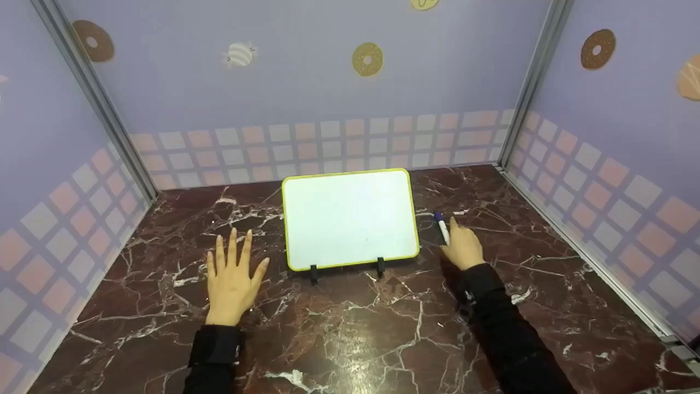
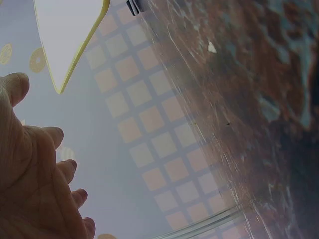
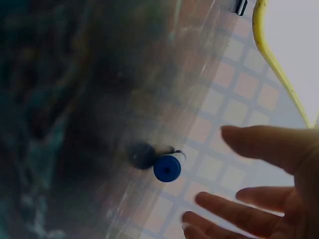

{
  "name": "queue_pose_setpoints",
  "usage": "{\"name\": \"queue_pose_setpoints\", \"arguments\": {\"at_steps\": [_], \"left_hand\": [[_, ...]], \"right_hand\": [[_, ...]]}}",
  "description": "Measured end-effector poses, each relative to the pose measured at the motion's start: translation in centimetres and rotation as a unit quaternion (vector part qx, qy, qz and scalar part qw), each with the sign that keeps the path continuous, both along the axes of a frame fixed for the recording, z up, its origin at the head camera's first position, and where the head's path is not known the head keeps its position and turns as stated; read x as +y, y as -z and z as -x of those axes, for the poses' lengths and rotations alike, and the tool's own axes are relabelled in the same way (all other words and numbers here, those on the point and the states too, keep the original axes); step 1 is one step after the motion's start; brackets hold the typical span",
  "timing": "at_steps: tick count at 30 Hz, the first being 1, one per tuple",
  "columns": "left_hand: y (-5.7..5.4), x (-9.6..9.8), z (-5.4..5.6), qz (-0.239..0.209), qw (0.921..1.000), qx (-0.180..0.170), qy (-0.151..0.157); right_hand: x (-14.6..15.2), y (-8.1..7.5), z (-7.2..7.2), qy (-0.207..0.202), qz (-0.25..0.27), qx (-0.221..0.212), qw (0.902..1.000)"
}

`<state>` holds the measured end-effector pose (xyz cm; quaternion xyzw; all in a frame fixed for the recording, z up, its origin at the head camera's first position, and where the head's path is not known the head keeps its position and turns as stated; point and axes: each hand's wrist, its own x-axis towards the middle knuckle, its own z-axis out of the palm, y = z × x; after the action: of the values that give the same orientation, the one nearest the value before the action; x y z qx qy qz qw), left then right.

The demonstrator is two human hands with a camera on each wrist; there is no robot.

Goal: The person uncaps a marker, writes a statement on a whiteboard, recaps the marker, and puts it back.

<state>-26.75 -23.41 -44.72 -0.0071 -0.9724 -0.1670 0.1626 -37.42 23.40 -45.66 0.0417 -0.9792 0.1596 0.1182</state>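
Observation:
A white marker with a dark blue cap (image 1: pixel 443 229) lies on the table to the right of the whiteboard. My right hand (image 1: pixel 464 247) is right beside it, overlapping its near end in the head view. From the right wrist, the marker's blue round end (image 3: pixel 167 168) shows apart from the loosely extended fingers, with nothing between them and the thumb. My left hand (image 1: pixel 232 287) holds nothing, its fingers spread and pointing forward, left of the board. The whiteboard (image 1: pixel 350 219), blank and framed in yellow, leans back on two black feet (image 1: pixel 381 267) between both hands.
The dark red marble-patterned tabletop (image 1: pixel 350 339) is enclosed by lilac panels (image 1: pixel 306 93) with donut and tile prints at the back and both sides. Metal posts (image 1: pixel 104 109) stand in the back corners, and a metal rail (image 1: pixel 590 257) runs along the right edge.

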Motion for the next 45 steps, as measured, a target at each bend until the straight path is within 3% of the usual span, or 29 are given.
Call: {"name": "queue_pose_setpoints", "arguments": {"at_steps": [7,17,22,29,38,45], "left_hand": [[-0.1,0.0,0.0,-0.001,1.0,0.0,-0.001],[-0.1,0.0,-0.1,-0.003,1.0,0.005,-0.003],[-0.2,-0.1,0.0,-0.003,1.0,0.004,-0.004],[-0.2,-0.1,-0.1,0.0,1.0,-0.002,-0.008],[-0.5,0.6,0.3,0.007,0.9978,0.065,0.009],[-2.4,2.0,1.3,0.068,0.9877,0.138,0.029]], "right_hand": [[0.1,0.0,1.3,0.02,0.022,-0.016,0.9994],[-0.2,0.2,2.6,0.014,-0.018,0.0,0.9997],[-0.2,-0.1,2.7,0.013,-0.022,-0.009,0.9996],[0.6,-1.4,1.8,0.021,0.019,-0.036,0.999],[0.8,-4.1,-0.2,0.024,0.1,0.024,0.9944],[-2.9,-6.5,-1.9,-0.033,0.116,0.095,0.9881]]}}
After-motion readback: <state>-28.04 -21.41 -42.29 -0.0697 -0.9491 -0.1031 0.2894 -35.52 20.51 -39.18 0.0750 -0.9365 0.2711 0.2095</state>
